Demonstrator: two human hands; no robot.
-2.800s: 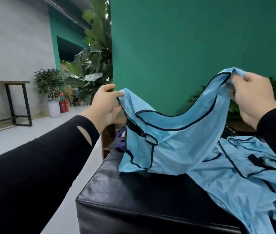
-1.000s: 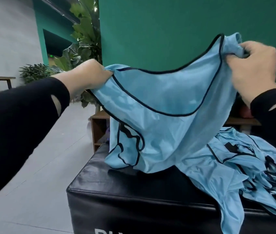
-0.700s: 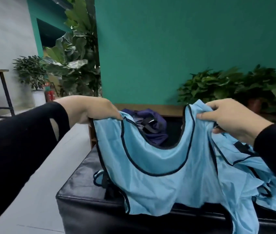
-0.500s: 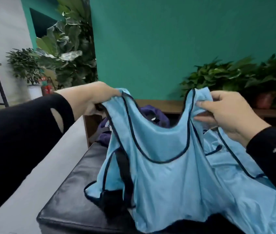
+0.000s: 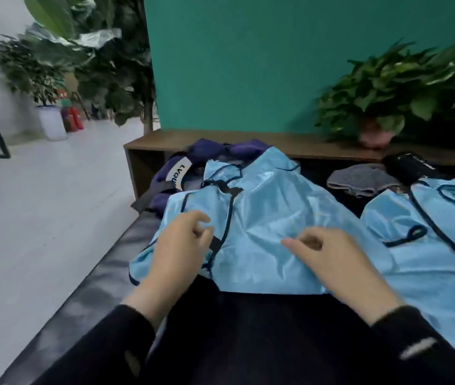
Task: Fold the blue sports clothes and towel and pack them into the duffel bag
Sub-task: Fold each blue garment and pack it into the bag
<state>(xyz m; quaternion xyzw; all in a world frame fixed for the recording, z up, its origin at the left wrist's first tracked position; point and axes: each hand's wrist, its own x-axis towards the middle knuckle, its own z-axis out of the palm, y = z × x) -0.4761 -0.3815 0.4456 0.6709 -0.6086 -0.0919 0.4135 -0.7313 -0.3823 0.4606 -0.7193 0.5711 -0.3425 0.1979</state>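
Black padded bench is carrying the blue vest laid flat before the purple duffel bag, and both the left hand and right hand, loosely curled and gripping nothing, are resting on it, ideally smoothing wrinkles outward before folding.

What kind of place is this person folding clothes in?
Probably a gym or office lounge, though that's a guess: a black padded bench, potted plants on a wooden shelf against a green wall, and red fire extinguishers.
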